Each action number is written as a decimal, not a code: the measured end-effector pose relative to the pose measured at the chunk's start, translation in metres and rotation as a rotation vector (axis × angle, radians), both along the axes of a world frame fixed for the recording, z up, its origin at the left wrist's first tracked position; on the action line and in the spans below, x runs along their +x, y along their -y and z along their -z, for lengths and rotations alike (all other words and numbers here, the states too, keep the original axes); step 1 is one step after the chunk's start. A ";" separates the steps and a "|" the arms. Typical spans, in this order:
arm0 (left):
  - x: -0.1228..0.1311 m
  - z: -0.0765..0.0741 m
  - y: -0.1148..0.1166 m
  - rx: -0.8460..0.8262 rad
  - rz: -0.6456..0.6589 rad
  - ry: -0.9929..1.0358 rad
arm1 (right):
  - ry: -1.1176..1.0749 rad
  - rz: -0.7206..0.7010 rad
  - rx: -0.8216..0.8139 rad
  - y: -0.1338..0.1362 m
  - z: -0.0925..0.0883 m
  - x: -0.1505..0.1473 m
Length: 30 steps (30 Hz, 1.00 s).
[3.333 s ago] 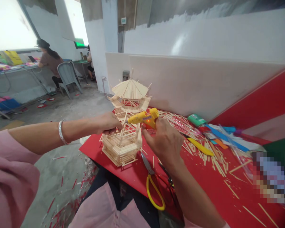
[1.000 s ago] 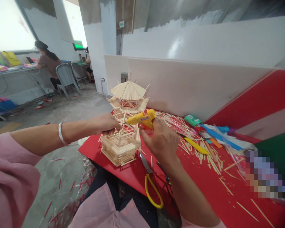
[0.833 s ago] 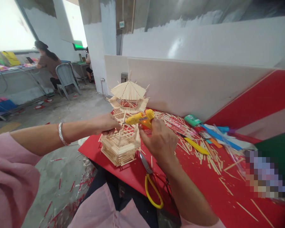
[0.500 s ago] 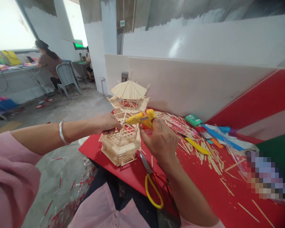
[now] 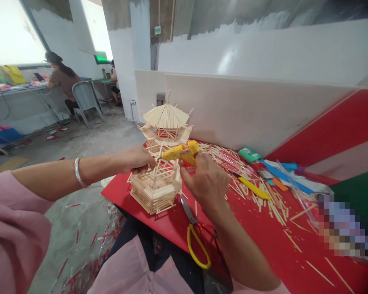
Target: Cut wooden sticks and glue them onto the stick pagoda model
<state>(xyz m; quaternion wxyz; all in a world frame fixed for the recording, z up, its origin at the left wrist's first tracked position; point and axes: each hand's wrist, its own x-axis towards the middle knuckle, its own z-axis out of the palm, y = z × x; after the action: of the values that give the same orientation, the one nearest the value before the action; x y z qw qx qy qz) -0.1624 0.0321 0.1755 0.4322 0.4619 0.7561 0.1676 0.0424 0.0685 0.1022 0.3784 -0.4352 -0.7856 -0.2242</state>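
A yellow hot glue gun (image 5: 179, 152) is gripped in my right hand (image 5: 208, 179), its nozzle pointing left at the upper frame of a pagoda model (image 5: 155, 192) built of thin wooden sticks. Whether the nozzle touches a stick is too small to tell. My left hand (image 5: 138, 159) is closed at the left side of that frame, its fingertips pinching the sticks close to the nozzle. Behind my hands rises a tiered pagoda roof section (image 5: 167, 116) of the same pale sticks; where it meets the front part is partly hidden by the glue gun.
Yellow-handled scissors (image 5: 196, 241) lie at the front edge of the red table (image 5: 248, 245). Loose sticks (image 5: 274, 204), a yellow cutter knife (image 5: 254, 188) and a green bottle (image 5: 249, 154) lie to the right. A white board (image 5: 248, 110) stands behind. A person (image 5: 63, 79) sits far left.
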 end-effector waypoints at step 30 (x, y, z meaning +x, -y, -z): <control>0.000 -0.001 0.001 -0.004 0.002 0.018 | 0.045 0.016 0.043 0.004 -0.001 -0.001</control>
<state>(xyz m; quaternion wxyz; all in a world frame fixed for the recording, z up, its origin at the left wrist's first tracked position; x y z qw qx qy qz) -0.1619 0.0315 0.1766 0.4401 0.4602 0.7521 0.1701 0.0417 0.0650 0.1028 0.3681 -0.4279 -0.7854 -0.2539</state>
